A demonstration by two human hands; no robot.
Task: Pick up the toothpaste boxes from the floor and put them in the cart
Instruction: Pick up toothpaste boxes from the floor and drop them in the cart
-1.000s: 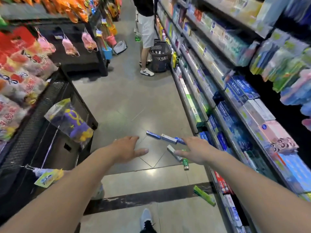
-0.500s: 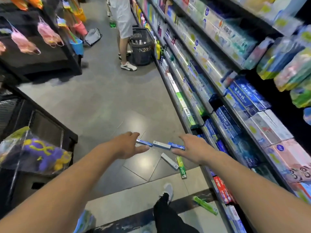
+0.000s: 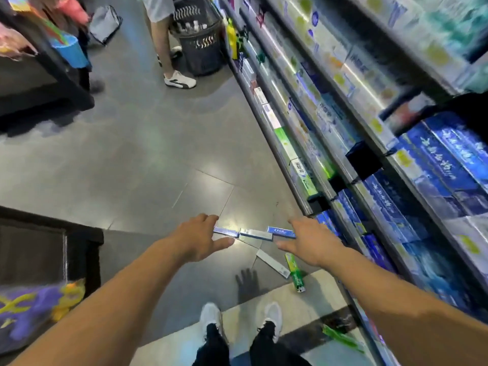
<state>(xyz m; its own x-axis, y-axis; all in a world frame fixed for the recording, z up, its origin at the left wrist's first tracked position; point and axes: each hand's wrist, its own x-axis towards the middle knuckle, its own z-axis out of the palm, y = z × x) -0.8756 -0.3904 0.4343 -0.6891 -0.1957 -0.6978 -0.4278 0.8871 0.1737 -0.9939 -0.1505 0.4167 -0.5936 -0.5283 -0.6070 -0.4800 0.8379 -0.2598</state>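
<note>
Step in hand, by the look of it: reaching down for the toothpaste boxes on the floor [image 3: 148, 165], none yet lifted.

Best done by bending lower first, since both hands seem well above the tiles. Worth starting with the row of three lying end to end along the foot of the shelving [image 3: 303, 199]: the blue box on the left [image 3: 225, 231], the silver box in the middle [image 3: 255, 234], the blue box on the right [image 3: 281, 231]. Each wants a pinch across its narrow sides, thumb opposite fingers, to avoid crushing the card. Possibly two at once, one per hand. Then the white box [image 3: 273, 263] lying slantwise nearer the feet, the green box [image 3: 296, 273] just beside it, and another green box [image 3: 343, 339] farther back by the shelf base.

Left hand [image 3: 196, 240] stretched forward, palm down, fingers spread and relaxed, holding nothing, thumb pointing inward. Right hand [image 3: 310, 243] likewise extended, palm down, fingers loose and apart, empty. Both forearms nearly straight, converging over the row of three.

Cart [image 3: 79, 233], presumably the dark frame at lower left, to be reached afterwards with a turn to that side.
</note>
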